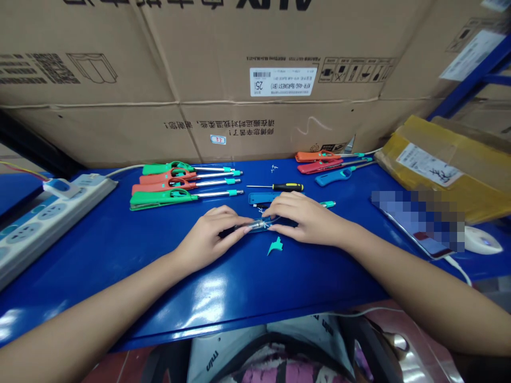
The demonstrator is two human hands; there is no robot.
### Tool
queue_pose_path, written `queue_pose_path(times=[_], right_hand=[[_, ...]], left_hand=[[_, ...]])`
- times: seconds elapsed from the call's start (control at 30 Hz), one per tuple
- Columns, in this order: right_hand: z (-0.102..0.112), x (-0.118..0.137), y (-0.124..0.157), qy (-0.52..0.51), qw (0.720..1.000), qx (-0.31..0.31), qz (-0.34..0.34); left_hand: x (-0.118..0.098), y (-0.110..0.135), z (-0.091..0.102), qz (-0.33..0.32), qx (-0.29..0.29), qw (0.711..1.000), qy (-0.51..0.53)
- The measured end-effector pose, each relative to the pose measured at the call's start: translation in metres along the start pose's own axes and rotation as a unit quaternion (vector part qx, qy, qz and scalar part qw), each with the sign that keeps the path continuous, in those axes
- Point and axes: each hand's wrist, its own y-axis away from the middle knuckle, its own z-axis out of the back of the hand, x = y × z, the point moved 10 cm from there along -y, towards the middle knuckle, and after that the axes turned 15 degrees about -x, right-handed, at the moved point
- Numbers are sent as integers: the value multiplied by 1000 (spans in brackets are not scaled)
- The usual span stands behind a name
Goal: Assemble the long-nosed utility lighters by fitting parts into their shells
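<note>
Both of my hands meet over the middle of the blue table (120, 250). My left hand (209, 234) and my right hand (305, 215) pinch the two ends of a small clear tube-like lighter part (255, 226) lying on the surface. Just behind them lies a blue lighter body (259, 199) with a teal-tipped nozzle sticking out to the right. A loose teal trigger piece (275, 246) rests in front of my right hand. A black-and-yellow screwdriver (279, 186) lies behind the blue body.
Several green and orange long-nozzle lighters (175, 183) lie at back left; three more, orange, red and blue (329, 165), at back right. A white power strip (43, 213) is far left. Cardboard boxes (239, 80) wall the back. A tablet (419, 221), white mouse (481, 240) and yellow parcel (447, 165) sit right.
</note>
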Motion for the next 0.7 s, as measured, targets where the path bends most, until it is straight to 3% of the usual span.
queue_pose_path(times=[0.2,0.37,0.7], right_hand=[[-3,4,-1,-14,1000,5,10],[-5,-3,-1,-28,999,0,-28],[-11,-11,-1,-87,993,-25,-81]], left_hand=[[1,0,-3,5,10,1000,4],[3,0,0,7,-11,1000,9],[9,3,-3,28,8,999,-21]])
